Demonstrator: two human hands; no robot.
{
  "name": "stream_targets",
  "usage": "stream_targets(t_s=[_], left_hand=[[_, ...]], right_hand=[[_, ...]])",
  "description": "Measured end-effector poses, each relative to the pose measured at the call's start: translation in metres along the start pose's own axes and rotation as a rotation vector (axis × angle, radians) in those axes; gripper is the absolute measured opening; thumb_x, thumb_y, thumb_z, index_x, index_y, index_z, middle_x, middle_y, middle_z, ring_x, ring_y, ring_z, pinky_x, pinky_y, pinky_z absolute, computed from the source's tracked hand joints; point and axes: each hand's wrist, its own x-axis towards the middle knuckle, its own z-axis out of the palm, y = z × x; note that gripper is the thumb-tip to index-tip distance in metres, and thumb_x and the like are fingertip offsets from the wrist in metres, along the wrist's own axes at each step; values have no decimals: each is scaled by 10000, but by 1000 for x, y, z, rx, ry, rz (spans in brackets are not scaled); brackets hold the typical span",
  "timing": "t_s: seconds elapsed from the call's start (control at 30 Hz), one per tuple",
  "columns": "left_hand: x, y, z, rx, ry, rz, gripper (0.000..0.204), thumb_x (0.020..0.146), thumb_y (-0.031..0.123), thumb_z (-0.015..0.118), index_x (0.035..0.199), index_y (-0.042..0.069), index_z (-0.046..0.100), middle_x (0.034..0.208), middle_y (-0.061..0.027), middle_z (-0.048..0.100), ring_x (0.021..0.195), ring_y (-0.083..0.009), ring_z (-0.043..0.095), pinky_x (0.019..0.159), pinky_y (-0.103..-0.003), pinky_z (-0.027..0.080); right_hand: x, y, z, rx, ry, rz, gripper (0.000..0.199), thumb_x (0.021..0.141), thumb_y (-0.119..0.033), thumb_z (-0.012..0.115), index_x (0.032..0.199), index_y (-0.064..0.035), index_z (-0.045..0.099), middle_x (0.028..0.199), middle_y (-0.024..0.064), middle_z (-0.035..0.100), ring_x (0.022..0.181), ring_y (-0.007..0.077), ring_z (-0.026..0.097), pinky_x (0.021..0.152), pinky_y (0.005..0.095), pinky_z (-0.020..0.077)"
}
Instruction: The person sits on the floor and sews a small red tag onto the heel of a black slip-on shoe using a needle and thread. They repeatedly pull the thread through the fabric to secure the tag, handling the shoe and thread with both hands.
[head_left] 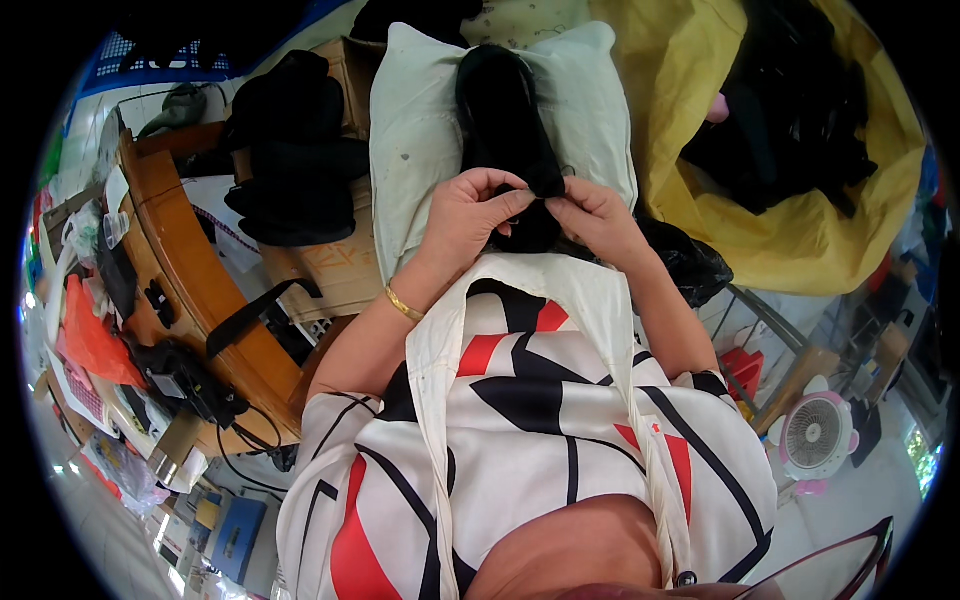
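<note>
A yellow sack (655, 90) holding dark pieces gapes at the far right; to the left a wooden surface (190, 250) carries clutter, including an orange-red plastic bag (98, 335). Between them lies a white cushion (415, 150), with a cardboard box (325, 265) just left of it and a pink-and-white fan (813, 435) at the near right. An elongated black fabric piece (500, 100) rests along the cushion's middle. It looks light, soft and unlikely to slip or break, though floppy, so a pinch at its edge should suit best. Both hands grip its near end, left hand (465, 215) and right hand (605, 222) pinching close together between thumb and fingers.
</note>
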Motion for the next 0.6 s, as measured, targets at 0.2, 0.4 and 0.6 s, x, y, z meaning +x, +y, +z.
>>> stream_targets(t_s=[0.2, 0.4, 0.6], left_hand=[[1, 0, -2, 7, -29, -17, 176, 862, 100, 744, 1008, 24, 679, 817, -10, 664, 665, -58, 579, 567, -196, 468], [2, -1, -1, 84, -35, -9, 166, 869, 100, 737, 1011, 36, 681, 824, -4, 663, 661, -51, 569, 554, -194, 463], [0, -7, 1, 144, -15, 35, 148, 881, 87, 708, 1009, 41, 648, 821, 19, 627, 655, -30, 543, 558, -188, 457]], right_hand=[[2, -9, 14, -58, 57, 3, 202, 967, -97, 563, 1165, -61, 553, 733, -14, 572, 624, 46, 525, 559, 214, 433], [3, -20, 16, 14, -13, 15, 346, 918, -27, 530, 1260, -70, 496, 788, 8, 596, 678, 65, 571, 629, 224, 503], [16, -17, -12, -361, 68, -342, 359, 878, -11, 547, 1222, -97, 606, 938, 11, 632, 753, 88, 586, 684, 260, 504]])
